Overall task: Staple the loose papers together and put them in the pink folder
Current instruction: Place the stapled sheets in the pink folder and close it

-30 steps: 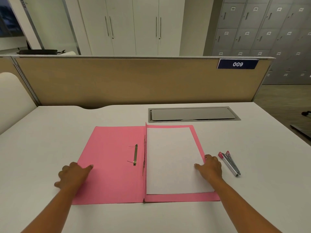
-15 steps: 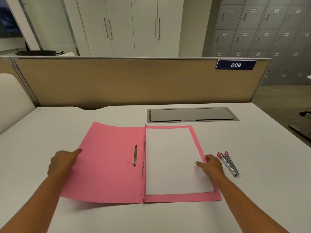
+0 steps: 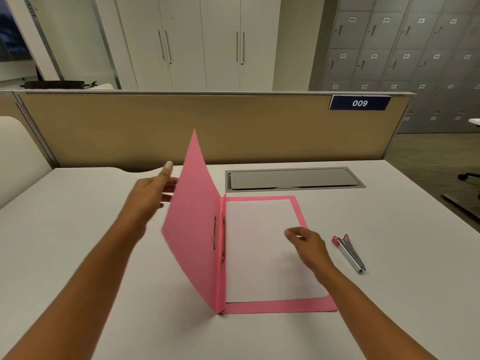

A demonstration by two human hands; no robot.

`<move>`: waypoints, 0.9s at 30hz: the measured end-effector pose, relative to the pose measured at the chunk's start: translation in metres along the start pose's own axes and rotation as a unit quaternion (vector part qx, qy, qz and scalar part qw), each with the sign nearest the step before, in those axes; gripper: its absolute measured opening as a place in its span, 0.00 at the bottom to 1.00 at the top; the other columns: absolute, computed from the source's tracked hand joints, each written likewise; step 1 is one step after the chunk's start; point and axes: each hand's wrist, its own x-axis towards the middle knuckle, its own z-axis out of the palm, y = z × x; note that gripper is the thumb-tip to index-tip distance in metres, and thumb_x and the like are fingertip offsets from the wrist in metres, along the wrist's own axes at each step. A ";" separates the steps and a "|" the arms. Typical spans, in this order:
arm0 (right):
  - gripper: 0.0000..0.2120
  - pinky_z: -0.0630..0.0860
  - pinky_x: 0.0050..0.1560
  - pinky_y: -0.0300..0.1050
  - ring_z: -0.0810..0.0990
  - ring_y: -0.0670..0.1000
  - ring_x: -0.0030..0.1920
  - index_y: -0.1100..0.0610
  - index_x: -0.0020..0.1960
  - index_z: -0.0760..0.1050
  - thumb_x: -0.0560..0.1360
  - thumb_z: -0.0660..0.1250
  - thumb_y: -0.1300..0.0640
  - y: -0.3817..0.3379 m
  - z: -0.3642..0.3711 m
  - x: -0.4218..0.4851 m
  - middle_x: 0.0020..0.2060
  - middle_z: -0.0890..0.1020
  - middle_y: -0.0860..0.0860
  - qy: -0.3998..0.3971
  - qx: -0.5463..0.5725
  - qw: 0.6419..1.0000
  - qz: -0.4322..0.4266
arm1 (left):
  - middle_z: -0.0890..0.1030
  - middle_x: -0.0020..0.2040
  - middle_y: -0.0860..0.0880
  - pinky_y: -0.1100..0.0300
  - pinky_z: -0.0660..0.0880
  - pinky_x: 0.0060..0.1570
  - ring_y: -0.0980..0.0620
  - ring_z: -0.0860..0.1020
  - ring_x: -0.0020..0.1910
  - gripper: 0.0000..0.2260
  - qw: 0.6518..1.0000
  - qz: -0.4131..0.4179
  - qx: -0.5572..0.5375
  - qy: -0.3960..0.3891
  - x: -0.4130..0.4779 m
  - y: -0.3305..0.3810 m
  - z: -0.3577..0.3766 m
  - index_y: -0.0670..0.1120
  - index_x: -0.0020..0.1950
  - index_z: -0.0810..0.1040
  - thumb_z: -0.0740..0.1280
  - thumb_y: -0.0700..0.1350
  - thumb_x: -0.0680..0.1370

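Papers (image 3: 262, 245) lie flat inside the right half of the pink folder (image 3: 280, 306), which rests on the white desk (image 3: 78, 229). Pink shows past them along the far, right and near edges. The left hand (image 3: 149, 196) is behind the folder's left cover (image 3: 193, 216), fingers loosely spread, and seems to push it from its outer face; the contact itself is hidden by the sheet. Half a second ago that cover had only its outer edge raised off the desk. Now it stands nearly upright on the spine, bowed a little, with the metal fastener (image 3: 214, 232) facing the papers. The right hand (image 3: 307, 245), which pressed the papers' right edge a moment ago, hovers above them with fingers lightly curled, gripping nothing; I cannot tell if it touches the sheet.

With the papers in the folder and the cover swinging over, the task looks close to done. Whether the sheets are stapled cannot be seen from here. The stapler (image 3: 349, 253) lies on the desk just right of the folder, untouched.

The cover's path leads straight over the right hand, which probably needs to clear out sideways. There is bare desk between the folder edge and the stapler, and more beyond it. Behind the folder sits the recessed cable hatch (image 3: 294, 178), apart from the folder's far edge, then the partition (image 3: 130, 131). The desk to the left of the spine is bare.
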 end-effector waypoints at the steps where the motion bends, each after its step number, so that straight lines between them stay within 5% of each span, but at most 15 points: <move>1: 0.16 0.72 0.58 0.45 0.75 0.51 0.59 0.56 0.61 0.75 0.77 0.62 0.50 -0.016 0.002 -0.006 0.61 0.78 0.53 -0.046 0.035 0.998 -0.011 | 0.81 0.45 0.49 0.54 0.70 0.52 0.54 0.78 0.41 0.20 1.000 0.008 -0.003 -0.011 -0.005 0.001 0.011 0.47 0.50 0.78 0.54 0.58 0.78; 6: 0.20 0.74 0.59 0.46 0.73 0.46 0.61 0.47 0.68 0.67 0.78 0.54 0.45 -0.085 0.013 -0.039 0.67 0.72 0.47 -0.216 0.092 0.966 -0.105 | 0.78 0.61 0.48 0.50 0.71 0.60 0.50 0.77 0.53 0.23 0.997 0.012 0.015 -0.079 -0.028 0.002 0.051 0.49 0.62 0.75 0.54 0.61 0.76; 10: 0.21 0.72 0.64 0.55 0.70 0.52 0.67 0.41 0.69 0.61 0.77 0.48 0.41 -0.109 0.023 -0.060 0.70 0.68 0.48 -0.287 0.151 0.939 -0.112 | 0.73 0.68 0.49 0.47 0.69 0.64 0.47 0.73 0.65 0.24 0.992 0.011 0.014 -0.121 -0.041 0.001 0.067 0.52 0.67 0.70 0.55 0.61 0.75; 15: 0.37 0.75 0.60 0.59 0.77 0.56 0.61 0.51 0.69 0.66 0.66 0.51 0.32 -0.107 0.018 -0.057 0.64 0.76 0.54 -0.256 0.246 0.934 -0.042 | 0.69 0.72 0.48 0.42 0.68 0.66 0.45 0.70 0.68 0.28 0.984 -0.001 0.036 -0.173 -0.057 -0.008 0.081 0.55 0.71 0.66 0.59 0.63 0.72; 19: 0.15 0.79 0.49 0.51 0.79 0.54 0.49 0.50 0.54 0.72 0.78 0.51 0.44 -0.101 0.005 -0.046 0.48 0.80 0.52 -0.202 0.348 0.916 -0.007 | 0.67 0.73 0.49 0.46 0.64 0.68 0.46 0.67 0.70 0.26 0.971 0.006 0.109 -0.213 -0.070 -0.020 0.098 0.57 0.72 0.61 0.59 0.59 0.75; 27: 0.14 0.75 0.40 0.46 0.77 0.54 0.43 0.51 0.51 0.71 0.78 0.50 0.46 -0.087 -0.002 -0.040 0.44 0.78 0.53 -0.196 0.369 0.908 0.021 | 0.62 0.74 0.55 0.45 0.62 0.69 0.50 0.64 0.71 0.35 0.960 0.020 0.144 -0.239 -0.087 -0.023 0.110 0.58 0.73 0.56 0.60 0.66 0.69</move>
